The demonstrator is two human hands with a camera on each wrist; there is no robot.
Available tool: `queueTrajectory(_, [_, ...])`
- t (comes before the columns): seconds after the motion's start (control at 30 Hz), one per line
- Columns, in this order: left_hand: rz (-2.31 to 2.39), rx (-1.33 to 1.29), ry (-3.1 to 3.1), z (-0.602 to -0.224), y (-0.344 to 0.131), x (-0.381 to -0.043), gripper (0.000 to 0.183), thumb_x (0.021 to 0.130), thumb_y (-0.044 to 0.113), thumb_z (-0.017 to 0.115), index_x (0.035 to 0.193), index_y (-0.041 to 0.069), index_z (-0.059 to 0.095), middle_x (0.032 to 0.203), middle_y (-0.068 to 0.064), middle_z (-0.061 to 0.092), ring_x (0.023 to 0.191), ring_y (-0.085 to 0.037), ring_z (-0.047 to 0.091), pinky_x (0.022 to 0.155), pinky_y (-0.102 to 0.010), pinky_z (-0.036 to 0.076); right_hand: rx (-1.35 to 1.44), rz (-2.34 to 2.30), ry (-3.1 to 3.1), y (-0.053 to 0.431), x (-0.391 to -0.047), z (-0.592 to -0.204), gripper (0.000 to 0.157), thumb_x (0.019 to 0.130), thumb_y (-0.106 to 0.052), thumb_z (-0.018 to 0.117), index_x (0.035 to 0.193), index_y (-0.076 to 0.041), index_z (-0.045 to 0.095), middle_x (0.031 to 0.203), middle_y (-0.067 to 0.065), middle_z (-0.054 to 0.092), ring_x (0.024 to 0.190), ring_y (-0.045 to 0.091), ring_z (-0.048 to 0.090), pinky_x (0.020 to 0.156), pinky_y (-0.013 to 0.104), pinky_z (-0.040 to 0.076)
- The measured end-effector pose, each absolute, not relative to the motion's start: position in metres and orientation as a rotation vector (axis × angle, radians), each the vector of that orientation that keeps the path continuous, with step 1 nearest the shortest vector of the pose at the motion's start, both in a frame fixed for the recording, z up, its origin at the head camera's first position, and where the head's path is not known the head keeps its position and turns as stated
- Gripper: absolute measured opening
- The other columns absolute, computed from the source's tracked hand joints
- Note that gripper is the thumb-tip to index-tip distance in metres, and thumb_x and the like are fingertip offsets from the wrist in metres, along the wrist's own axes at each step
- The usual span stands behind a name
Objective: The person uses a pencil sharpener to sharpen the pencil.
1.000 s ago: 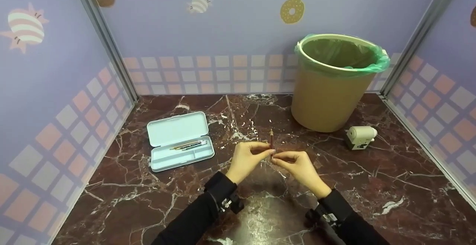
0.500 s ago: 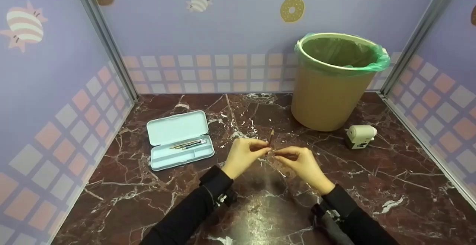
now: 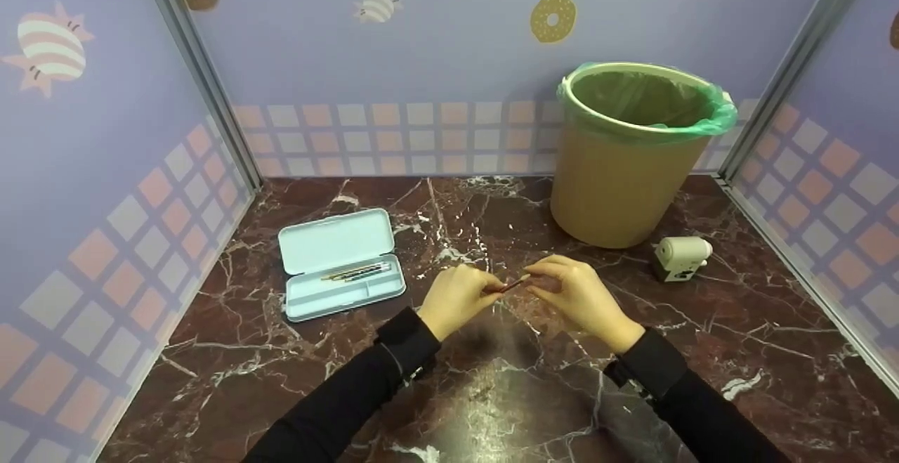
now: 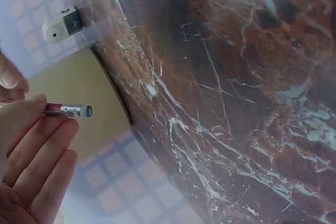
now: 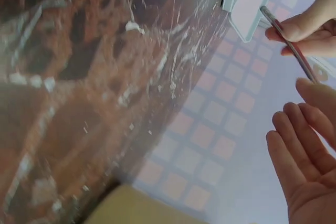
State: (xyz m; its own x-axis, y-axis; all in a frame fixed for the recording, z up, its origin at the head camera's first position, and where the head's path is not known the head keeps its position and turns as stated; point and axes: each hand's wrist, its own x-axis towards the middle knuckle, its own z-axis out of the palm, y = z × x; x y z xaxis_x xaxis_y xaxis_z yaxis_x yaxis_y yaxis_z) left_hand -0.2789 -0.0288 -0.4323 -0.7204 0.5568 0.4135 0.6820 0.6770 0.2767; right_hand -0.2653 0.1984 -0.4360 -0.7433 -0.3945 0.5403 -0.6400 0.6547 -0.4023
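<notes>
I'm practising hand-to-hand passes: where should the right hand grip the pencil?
Probably on the bare shaft between the left hand and the tip, pinched from the right side. That slim stretch slants toward the right hand, while the eraser sticks out beyond the left hand's pinch.

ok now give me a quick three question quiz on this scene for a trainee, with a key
1. Multiple choice: which hand pinches the pencil near its eraser: a) right, b) left?
2. True or false: the blue case is closed.
3. Fill in: the liner in the bin is ____ in colour.

Key:
1. b, the left hand
2. false, it lies open
3. green
</notes>
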Motion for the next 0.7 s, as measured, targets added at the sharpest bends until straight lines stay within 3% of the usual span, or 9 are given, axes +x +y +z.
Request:
queueTrajectory(0.37, [-0.437,-1.052,-2.599,-0.436,-0.027,-0.278,0.009,0.089,0.022,0.077,0.095,0.018,0.083,0.085,0.001,0.081,0.070,-0.016,0.075,0.065,-0.032,0.060,0.983,0.583,-2.424,0.193,-0.263,-0.432,0.019,0.081,-0.007,0.083,0.100,-0.009,0.079,0.094,0.003,0.076,0.083,0.015,0.074,0.073,0.030,0.061])
queueTrajectory(0.7, [-0.563,-0.989,-2.566,-0.445,-0.031,-0.280,0.012,0.088,0.021,0.078,0.099,0.017,0.082,0.094,0.000,0.081,0.081,-0.017,0.076,0.073,-0.033,0.061,0.964,0.737,-2.400,0.196,-0.265,-0.441,0.014,0.082,-0.001,0.080,0.095,-0.006,0.080,0.090,0.004,0.076,0.079,0.017,0.073,0.072,0.030,0.061])
